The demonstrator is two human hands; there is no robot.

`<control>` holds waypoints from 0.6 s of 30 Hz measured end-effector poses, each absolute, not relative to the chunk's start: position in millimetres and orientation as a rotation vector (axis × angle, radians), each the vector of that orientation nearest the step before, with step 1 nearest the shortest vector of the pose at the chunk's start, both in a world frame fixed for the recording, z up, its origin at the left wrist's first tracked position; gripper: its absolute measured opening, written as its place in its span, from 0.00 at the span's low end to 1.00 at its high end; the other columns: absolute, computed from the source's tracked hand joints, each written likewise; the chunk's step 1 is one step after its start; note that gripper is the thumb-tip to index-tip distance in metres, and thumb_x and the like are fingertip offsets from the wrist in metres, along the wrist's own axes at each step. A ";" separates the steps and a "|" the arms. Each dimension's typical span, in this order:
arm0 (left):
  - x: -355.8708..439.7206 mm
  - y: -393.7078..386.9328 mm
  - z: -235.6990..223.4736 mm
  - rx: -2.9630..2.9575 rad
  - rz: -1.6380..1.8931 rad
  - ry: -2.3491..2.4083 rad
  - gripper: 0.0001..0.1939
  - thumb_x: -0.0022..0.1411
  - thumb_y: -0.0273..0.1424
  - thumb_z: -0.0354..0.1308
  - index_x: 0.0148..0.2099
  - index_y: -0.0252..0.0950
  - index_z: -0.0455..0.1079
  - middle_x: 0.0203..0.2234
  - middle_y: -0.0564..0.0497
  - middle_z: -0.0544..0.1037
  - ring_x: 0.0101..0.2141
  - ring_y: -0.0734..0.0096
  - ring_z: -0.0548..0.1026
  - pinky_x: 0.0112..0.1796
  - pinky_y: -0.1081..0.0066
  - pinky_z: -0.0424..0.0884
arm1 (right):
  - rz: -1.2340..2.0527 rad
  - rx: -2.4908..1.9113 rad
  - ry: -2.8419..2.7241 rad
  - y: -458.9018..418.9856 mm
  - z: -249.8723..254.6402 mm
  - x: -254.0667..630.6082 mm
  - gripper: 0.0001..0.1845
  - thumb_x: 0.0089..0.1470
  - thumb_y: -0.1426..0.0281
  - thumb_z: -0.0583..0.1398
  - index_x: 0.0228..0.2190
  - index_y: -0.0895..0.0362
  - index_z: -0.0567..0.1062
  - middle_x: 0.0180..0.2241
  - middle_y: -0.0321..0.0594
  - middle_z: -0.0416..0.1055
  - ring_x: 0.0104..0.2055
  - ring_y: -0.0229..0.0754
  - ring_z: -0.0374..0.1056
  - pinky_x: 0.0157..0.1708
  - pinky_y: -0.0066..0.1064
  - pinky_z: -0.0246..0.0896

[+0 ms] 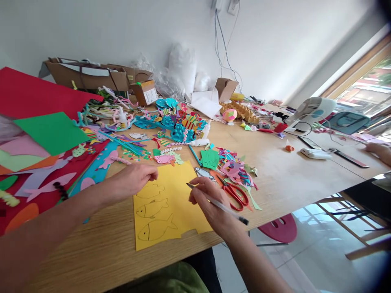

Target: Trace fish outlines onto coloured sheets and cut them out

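Note:
A sheet of yellow paper (175,179) lies near the table's front edge, with several fish outlines (157,228) drawn in dark lines on its left side. Its lower edge has a notch cut out. My right hand (214,201) grips a pen (227,210) with a clear barrel and black end, its tip pointing left and raised over the sheet. Over the paper's upper left edge is my left hand (134,179), fingers curled in, with nothing visible in them; it partly covers the topmost drawing. Red-handled scissors (236,195) lie right of the paper, beside colored scraps (233,167).
Red and green sheets (51,132) and paper fish cover the left side. Pipe cleaners, blue painted pieces (180,132) and a glue bottle (200,142) fill the middle. Cardboard boxes (88,75) stand by the wall. Another person's hand (378,152) rests at far right, near a white device (315,154).

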State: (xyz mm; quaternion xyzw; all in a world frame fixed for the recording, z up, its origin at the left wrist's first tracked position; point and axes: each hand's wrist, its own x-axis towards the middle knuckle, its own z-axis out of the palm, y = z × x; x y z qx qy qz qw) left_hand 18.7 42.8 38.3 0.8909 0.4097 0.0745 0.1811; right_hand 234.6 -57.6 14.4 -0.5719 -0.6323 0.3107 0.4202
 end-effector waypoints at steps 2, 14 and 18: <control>4.8 29.7 31.0 2.468 0.238 1.217 0.13 0.55 0.22 0.41 0.31 0.36 0.68 0.27 0.52 0.76 0.31 0.70 0.74 0.32 0.73 0.66 | 0.886 -1.424 -1.520 -50.5 14.9 216.5 0.04 0.51 0.72 0.52 0.32 0.55 0.64 0.18 0.29 0.64 0.20 0.35 0.61 0.21 0.24 0.55; -27.0 9.7 -11.9 2.490 0.599 1.214 0.15 0.51 0.20 0.39 0.31 0.37 0.66 0.27 0.51 0.76 0.30 0.69 0.75 0.31 0.72 0.67 | 1.192 -1.302 -1.538 -16.4 -10.8 162.5 0.04 0.44 0.75 0.54 0.26 0.56 0.67 0.20 0.30 0.66 0.22 0.33 0.62 0.22 0.24 0.55; -27.9 10.6 -17.2 2.467 0.611 1.238 0.16 0.50 0.19 0.40 0.32 0.37 0.67 0.28 0.52 0.77 0.32 0.69 0.75 0.32 0.72 0.68 | 1.038 -1.390 -1.627 -15.8 -22.5 159.4 0.04 0.45 0.74 0.54 0.27 0.55 0.66 0.19 0.29 0.66 0.20 0.33 0.60 0.20 0.23 0.52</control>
